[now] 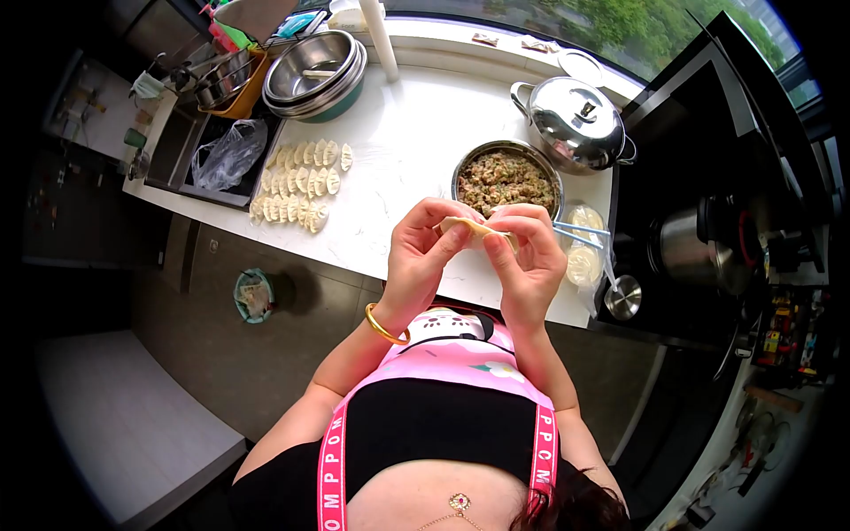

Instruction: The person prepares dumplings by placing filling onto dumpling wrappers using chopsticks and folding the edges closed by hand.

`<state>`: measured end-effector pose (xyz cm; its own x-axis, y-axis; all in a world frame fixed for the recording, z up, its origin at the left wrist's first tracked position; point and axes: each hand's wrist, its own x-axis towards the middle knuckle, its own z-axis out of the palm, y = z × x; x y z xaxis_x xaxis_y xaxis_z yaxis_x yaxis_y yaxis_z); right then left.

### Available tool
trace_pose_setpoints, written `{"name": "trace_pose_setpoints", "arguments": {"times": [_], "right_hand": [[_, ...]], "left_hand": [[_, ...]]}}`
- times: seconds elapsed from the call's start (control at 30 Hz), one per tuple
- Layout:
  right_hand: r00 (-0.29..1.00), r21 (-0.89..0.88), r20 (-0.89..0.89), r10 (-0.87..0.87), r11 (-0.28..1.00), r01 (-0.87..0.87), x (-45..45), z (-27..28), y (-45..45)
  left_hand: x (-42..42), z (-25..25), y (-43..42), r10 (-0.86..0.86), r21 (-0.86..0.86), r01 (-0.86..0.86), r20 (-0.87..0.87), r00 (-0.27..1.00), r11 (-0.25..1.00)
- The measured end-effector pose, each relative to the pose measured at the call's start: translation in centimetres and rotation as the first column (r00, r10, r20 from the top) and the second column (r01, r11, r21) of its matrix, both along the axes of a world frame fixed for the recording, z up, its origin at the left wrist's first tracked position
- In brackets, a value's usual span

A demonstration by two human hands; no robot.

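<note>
A folded dumpling (478, 227) is pinched between both hands above the front of the counter. My left hand (423, 243) grips its left end with thumb and fingers, and a gold bangle is on that wrist. My right hand (531, 252) closes on the right end. Whatever lies inside the wrapper is hidden. Just beyond the hands sits a metal bowl of minced filling (506, 177). Blue chopsticks (577, 234) stick out to the right of my right hand. Beside them lies a bag of round dumpling wrappers (583, 261).
Rows of finished dumplings (297, 183) lie on the white counter (398, 133), left of my hands. Behind them are stacked metal basins (312, 71) and a sink (199, 164) with a plastic bag. A lidded pot (580, 122) stands back right, near the stove. A bin (254, 296) is on the floor.
</note>
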<state>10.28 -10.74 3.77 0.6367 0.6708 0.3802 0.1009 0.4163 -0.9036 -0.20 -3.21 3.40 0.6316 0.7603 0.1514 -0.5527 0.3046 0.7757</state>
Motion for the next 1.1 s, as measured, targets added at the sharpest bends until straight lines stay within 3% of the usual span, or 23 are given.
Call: {"name": "trace_pose_setpoints", "arguments": {"times": [0.33,0.53,0.87,0.97,1.03,1.1], "right_hand": [[0.99,0.093,0.111,-0.085,0.993,0.075,0.02,0.16,0.37],[0.995,0.012,0.084,-0.054,0.998,0.053,0.05,0.17,0.14],[0.997,0.047,0.018,-0.069,0.997,0.068,-0.22,0.06,-0.03],[0.982,0.046,0.109,-0.156,0.987,0.151,-0.36,0.23,0.19],[0.907,0.081,0.311,-0.284,0.959,0.273,-0.34,0.24,0.43],[0.885,0.09,0.35,-0.308,0.951,0.295,-0.43,0.32,0.5]], "left_hand": [[0.31,-0.2,-0.06,-0.009,0.014,0.009,-0.001,1.0,1.0],[0.24,-0.13,0.01,-0.007,0.003,0.007,0.003,1.0,1.0],[0.02,-0.1,0.22,-0.005,-0.015,0.006,0.03,1.0,1.0],[0.0,0.04,0.04,0.006,-0.022,-0.006,0.02,1.0,1.0],[-0.03,-0.05,-0.02,0.019,-0.008,-0.019,0.01,1.0,1.0],[-0.02,-0.01,-0.1,0.032,0.005,-0.032,0.001,0.999,0.999]]}}
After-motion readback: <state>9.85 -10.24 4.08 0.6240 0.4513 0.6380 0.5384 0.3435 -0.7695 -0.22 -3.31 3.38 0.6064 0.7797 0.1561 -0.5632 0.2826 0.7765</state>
